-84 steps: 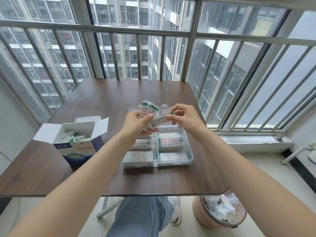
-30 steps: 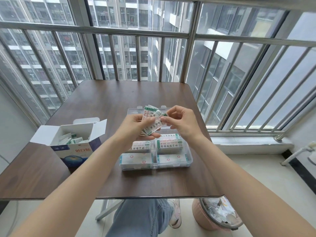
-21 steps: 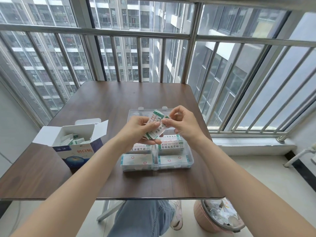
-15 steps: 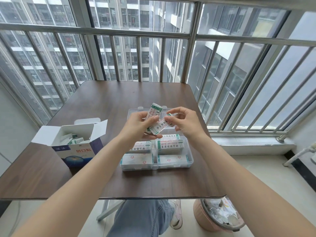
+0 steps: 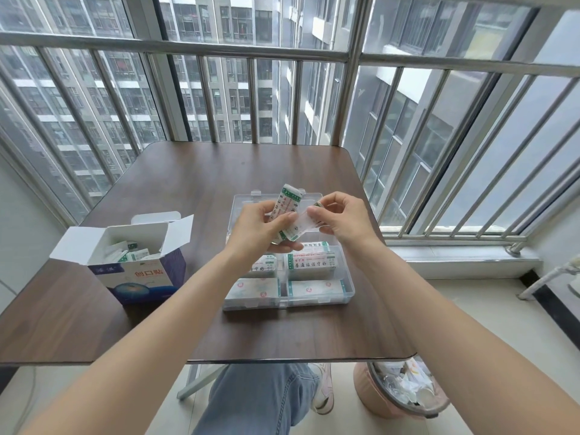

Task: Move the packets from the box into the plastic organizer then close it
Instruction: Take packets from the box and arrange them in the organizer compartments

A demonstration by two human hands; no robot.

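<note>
We are working at the table (image 5: 194,189), seated so that both supplies are sitting within reach. The organizer (image 5: 349,288) is lying directly ahead with its lid (image 5: 243,200) folded back flat, leaving the compartments accessible; stacked packets are already occupying the near compartments. The box (image 5: 141,274) is standing to the left, flaps open, with more packets showing inside, so we judge the transfer unfinished.

Our left hand (image 5: 260,229) is gripping a small bundle of packets (image 5: 287,204) above the organizer, thumb curled across it. Our right hand (image 5: 343,219) is pinching one packet (image 5: 301,226) from the bundle, probably to square it before placement.

The box front is reading "创口贴". The packet print is too small to read with confidence.
</note>
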